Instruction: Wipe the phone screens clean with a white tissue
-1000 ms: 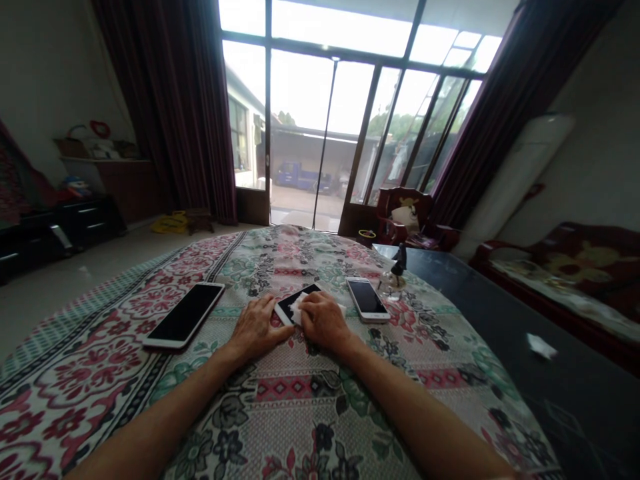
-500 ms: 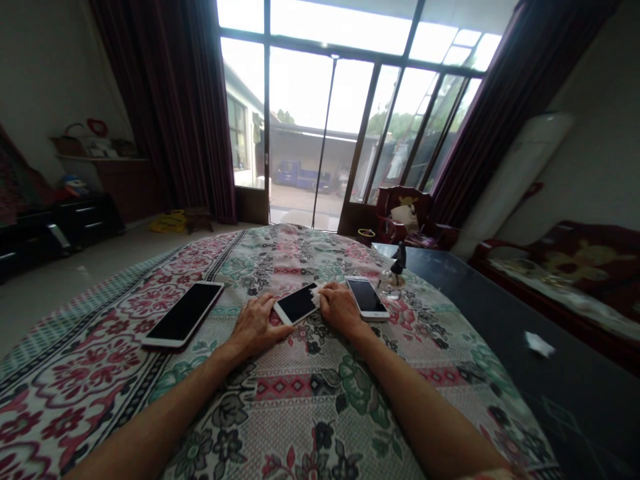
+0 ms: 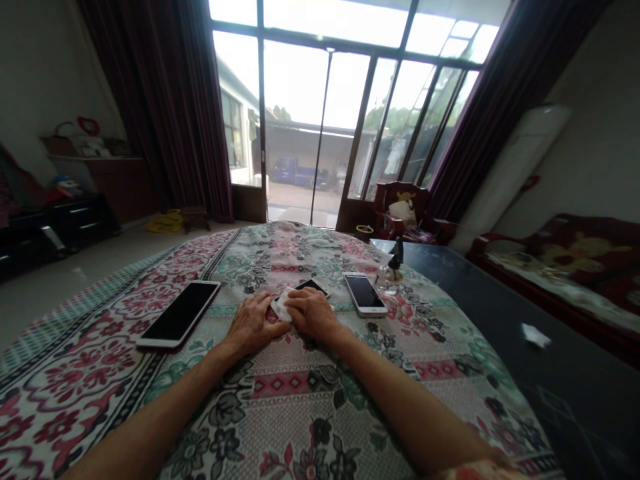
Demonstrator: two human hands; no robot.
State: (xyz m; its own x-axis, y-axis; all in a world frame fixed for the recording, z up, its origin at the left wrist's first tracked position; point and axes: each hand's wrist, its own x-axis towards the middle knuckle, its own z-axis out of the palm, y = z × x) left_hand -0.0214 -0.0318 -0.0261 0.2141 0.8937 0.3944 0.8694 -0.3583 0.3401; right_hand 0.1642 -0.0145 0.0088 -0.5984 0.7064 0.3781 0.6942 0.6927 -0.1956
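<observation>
A white-framed phone with a dark screen (image 3: pixel 314 287) lies on the patterned cloth, mostly covered by my right hand (image 3: pixel 314 315). That hand presses a crumpled white tissue (image 3: pixel 281 305) over the phone's left end. My left hand (image 3: pixel 254 321) grips the same phone's left end between thumb and fingers. To the left rests a larger phone (image 3: pixel 180 313), screen up. On the right lies another white phone (image 3: pixel 365 293), its dark screen facing up, apart from my hands.
The flowered tablecloth (image 3: pixel 290 385) covers the table. A small dark figurine on a clear base (image 3: pixel 396 257) stands beyond the right phone. On the dark surface at right lies a crumpled white piece (image 3: pixel 535 335). Glass doors stand ahead.
My right hand has slid left with the tissue, from the middle phone's right end to its left end, now covering much of it. My left hand keeps its hold. The view has shifted slightly.
</observation>
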